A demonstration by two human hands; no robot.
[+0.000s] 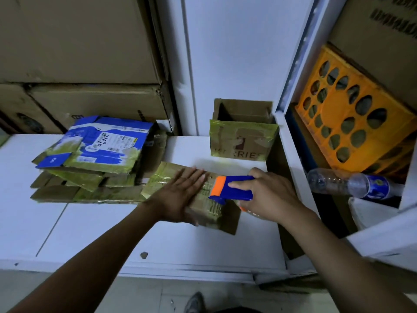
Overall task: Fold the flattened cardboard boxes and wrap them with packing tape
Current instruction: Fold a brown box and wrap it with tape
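Cardboard box [204, 211]: lies flat on the right of the white worktop [112, 233], partly taped. Left hand [180, 195]: fingers straight, palm pressing on the box. Right hand [266, 195]: wrapped round a blue-and-orange tape dispenser [232, 187], which is set against the box. Flattened boxes [94, 159]: stacked at left (blue-printed one on top). Taped box [241, 138]: upright behind.

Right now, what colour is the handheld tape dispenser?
Blue plastic tape dispenser, orange front; head view.
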